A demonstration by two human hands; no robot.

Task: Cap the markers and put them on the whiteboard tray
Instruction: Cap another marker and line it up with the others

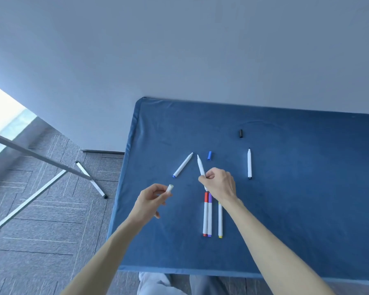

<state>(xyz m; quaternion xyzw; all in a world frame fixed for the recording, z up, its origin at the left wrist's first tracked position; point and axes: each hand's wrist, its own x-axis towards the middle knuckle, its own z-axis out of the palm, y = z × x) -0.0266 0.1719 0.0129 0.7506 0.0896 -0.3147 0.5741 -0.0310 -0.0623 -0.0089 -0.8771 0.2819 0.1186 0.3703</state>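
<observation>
My right hand [218, 184] grips an uncapped white marker [200, 166] with its tip pointing up and away, above the blue table [296, 209]. A small white cap [169, 188] is pinched in my left hand [151, 199], apart from the marker's tip. Three capped markers lie side by side below my right hand: red [205, 216], purple [209, 218] and yellow [220, 220]. An uncapped marker with a blue end [182, 165] lies to the left. A loose blue cap [209, 155] lies near it. Further right lie an uncapped marker with a black end [249, 163] and a loose black cap [240, 133].
The table stands against a plain wall. Left of it is grey carpeted floor with the metal legs of a stand [81, 169] and a bright board surface [0, 116] at the far left edge. My knees [158, 284] show below the table's front edge.
</observation>
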